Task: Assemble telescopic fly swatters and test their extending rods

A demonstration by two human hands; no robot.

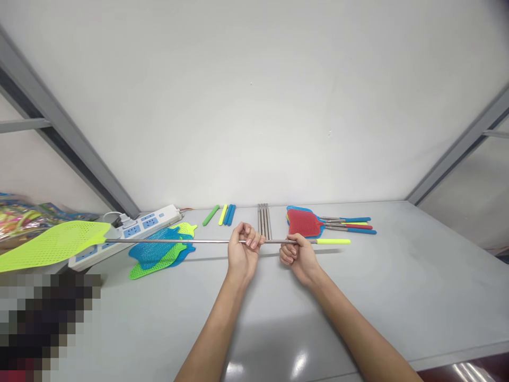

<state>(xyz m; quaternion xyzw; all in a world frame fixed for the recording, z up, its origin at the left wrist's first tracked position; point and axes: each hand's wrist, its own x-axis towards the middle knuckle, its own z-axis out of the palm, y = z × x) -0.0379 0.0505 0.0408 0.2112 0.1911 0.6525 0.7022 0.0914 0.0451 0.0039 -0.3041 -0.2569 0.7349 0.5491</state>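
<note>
A fly swatter with a long metal rod [199, 241] is stretched out level above the table. Its yellow-green mesh head [59, 240] reaches to the far left, and a yellow grip [333, 242] forms its right end. My left hand [243, 252] is closed around the middle of the rod, palm up. Nearer the yellow grip, my right hand [299, 257] pinches the same rod. Behind my hands lie several bare metal rods [264, 218] side by side. Further right is a stack of swatters with a red head [304, 222] on top.
Blue and green loose swatter heads [159, 252] overlap on the left, beside a white power strip [153, 223] with a plug in it. A green grip [211, 215], a yellow one and blue ones [229, 215] lie near the wall. Packaged goods [27, 217] are at far left.
</note>
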